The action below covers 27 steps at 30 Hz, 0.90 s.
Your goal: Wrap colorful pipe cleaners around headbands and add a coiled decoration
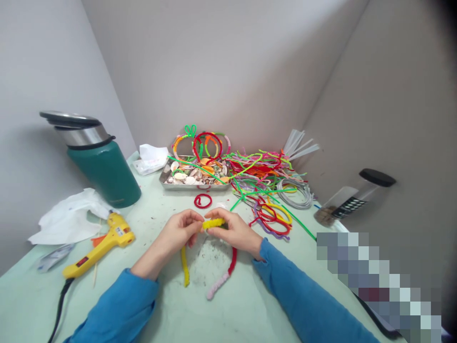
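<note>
Over the middle of the table, my left hand and my right hand meet at a curved headband wrapped in fuzzy pipe cleaner. Its yellow top section shows between my fingertips. One yellow end hangs below my left hand, while a red stretch and a pale pink tip come out under my right. The fingers of my right hand close round the band at the yellow part. My left thumb and forefinger pinch at the yellow part's left edge; what lies inside that pinch is partly hidden.
A yellow glue gun with a black cord lies left, near a green bottle. Behind are a metal tray of shells, finished hoops and a pile of pipe cleaners. A red coil lies before the tray.
</note>
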Each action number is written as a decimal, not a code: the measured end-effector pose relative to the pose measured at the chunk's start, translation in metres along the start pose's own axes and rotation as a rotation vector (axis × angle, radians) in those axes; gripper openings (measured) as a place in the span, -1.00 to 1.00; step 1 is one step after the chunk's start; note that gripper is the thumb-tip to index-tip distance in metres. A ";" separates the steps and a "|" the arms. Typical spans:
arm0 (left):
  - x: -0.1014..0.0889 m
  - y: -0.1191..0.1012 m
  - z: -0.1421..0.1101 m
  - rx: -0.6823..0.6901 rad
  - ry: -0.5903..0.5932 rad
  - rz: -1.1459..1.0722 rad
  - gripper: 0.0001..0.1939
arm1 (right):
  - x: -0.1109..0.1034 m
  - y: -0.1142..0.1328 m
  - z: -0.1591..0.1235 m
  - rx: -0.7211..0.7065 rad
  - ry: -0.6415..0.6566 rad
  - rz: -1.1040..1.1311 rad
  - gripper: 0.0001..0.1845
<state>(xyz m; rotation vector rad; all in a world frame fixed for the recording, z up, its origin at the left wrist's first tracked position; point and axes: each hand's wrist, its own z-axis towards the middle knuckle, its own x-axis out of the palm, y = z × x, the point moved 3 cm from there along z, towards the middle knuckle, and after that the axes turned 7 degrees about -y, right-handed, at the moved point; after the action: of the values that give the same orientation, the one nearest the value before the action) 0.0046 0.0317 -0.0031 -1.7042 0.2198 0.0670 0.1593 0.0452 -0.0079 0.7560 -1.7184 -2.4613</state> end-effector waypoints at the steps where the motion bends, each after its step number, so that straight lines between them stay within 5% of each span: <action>1: 0.000 0.000 0.000 -0.004 -0.009 -0.005 -0.83 | -0.001 0.001 0.000 0.011 -0.010 0.015 -0.71; 7: 0.000 0.001 0.000 0.029 0.024 0.028 -0.83 | -0.002 0.002 0.002 0.035 -0.003 -0.067 -0.83; 15: 0.005 0.000 -0.002 0.148 0.083 0.058 -0.82 | 0.002 0.000 0.001 -0.106 -0.020 -0.272 -0.89; 27: -0.003 -0.009 -0.004 0.080 -0.070 0.236 -0.77 | 0.002 0.004 0.001 -0.136 -0.043 -0.275 -0.90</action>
<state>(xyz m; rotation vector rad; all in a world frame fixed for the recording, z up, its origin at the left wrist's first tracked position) 0.0034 0.0296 0.0067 -1.5873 0.3661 0.2884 0.1567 0.0442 -0.0048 0.9912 -1.5308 -2.7561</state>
